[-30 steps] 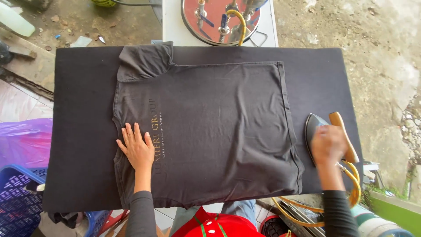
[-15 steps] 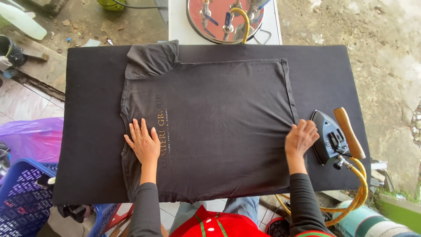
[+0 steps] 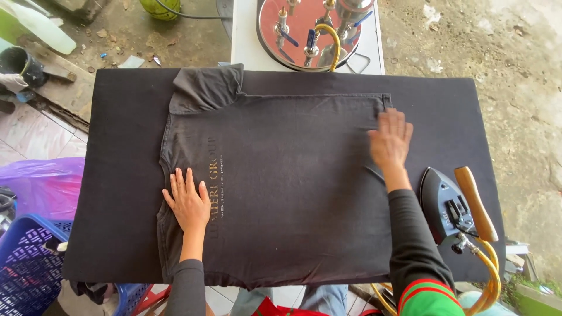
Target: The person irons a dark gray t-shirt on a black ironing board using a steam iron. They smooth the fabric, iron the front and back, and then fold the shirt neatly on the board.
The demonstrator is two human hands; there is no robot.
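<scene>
Ironing board (image 3: 117,175), black padded cover, fills most of the head view; its long edges run left to right. Dark grey T-shirt (image 3: 281,187) lies flat across the board's middle, collar end toward the left short edge, hem toward the right, one sleeve folded up at the far edge near the left corner, gold lettering near the chest. Steam iron (image 3: 448,208), dark body with wooden handle and yellow hose, rests on the board near the right short edge, just beside the shirt's hem and apart from both hands. Round metal steam vessel (image 3: 310,32) with valves stands on a white stand beyond the far edge. Blue plastic basket (image 3: 26,263) and purple bag (image 3: 41,181) sit on the floor off the left near corner. Left hand (image 3: 188,202): fingers spread, palm flat on the shirt by the lettering, pinching nothing. Right hand (image 3: 390,140): fingers extended and close together, flat on the fabric near the hem's far corner, holding nothing. Judgement: shirt is light, soft, limp; it will crease and slide on the cover, so best held flat under the palms or taken by hem or shoulder seams.
</scene>
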